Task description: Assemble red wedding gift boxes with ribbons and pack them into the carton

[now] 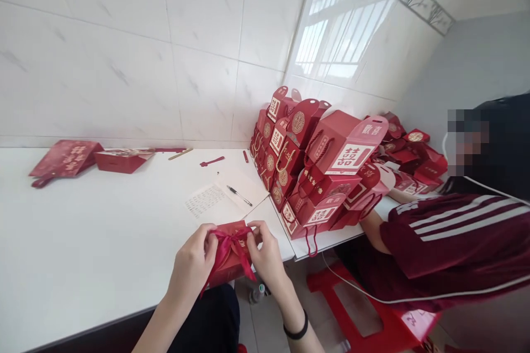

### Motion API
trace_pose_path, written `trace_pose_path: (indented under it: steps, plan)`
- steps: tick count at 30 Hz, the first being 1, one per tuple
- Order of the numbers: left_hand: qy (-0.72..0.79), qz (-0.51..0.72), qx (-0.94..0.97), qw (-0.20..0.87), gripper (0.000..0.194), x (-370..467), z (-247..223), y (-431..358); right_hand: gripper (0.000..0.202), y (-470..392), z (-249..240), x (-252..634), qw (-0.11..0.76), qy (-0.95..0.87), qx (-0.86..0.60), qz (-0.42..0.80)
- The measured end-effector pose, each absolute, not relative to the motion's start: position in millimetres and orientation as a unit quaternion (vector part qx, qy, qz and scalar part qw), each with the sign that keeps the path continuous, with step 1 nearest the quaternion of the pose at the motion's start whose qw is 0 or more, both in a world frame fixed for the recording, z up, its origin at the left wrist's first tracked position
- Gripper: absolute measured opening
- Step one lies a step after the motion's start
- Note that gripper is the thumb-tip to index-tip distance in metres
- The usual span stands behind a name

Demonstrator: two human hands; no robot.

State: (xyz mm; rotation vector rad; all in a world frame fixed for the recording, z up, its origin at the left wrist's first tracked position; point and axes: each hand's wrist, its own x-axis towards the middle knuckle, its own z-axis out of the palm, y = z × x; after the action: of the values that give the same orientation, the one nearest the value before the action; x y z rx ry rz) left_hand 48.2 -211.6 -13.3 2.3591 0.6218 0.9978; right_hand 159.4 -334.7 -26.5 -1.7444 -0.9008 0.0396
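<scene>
A small red gift box (pixel 232 274) sits at the table's front edge, partly covered by my hands. Across its top is a dark pink ribbon (pixel 227 242) formed into a bow, its tails hanging down over the box. My left hand (pixel 201 251) pinches the bow's left loop between thumb and fingers. On the other side, my right hand (pixel 264 247) grips the right loop in the same way. Part of the bow's loops is hidden under my fingers.
Stacked red gift boxes (pixel 318 165) rise at the right, beside a co-worker's sleeve (pixel 451 237). A pen (pixel 239 195) lies by a handwritten paper (pixel 206 202). Flat red boxes (pixel 68 161) rest at the back left. A red stool (pixel 351 303) stands below.
</scene>
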Motion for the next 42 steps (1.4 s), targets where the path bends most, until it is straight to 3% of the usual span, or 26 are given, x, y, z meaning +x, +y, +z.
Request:
trace_pose_path:
  steps: [9, 13, 19, 28, 42]
  plan:
    - [0.247, 0.273, 0.801, 0.472, 0.036, 46.2, 0.5, -207.8, 0.023, -337.8, -19.1, 162.9, 0.569, -0.384, -0.723, 0.075]
    - [0.338, 0.259, 0.785, 0.451, 0.041, 46.8, 7.3, -206.2, 0.031, -338.0, -20.4, 172.1, 0.589, -0.310, -0.740, 0.095]
    - [0.367, 0.129, 0.826, 0.408, 0.047, 49.0, 11.6, -207.8, 0.051, -333.0, -10.5, 176.1, 0.503, -0.299, -0.794, 0.163]
    - [0.390, 0.117, 0.794, 0.451, 0.043, 43.5, 5.4, -209.6, 0.042, -331.5, -20.7, 174.3, 0.551, -0.319, -0.745, 0.199]
    - [0.283, 0.195, 0.671, 0.657, 0.030, 49.0, -7.7, -206.9, 0.035, -337.9, -34.1, 171.1, 0.637, -0.312, -0.673, 0.209]
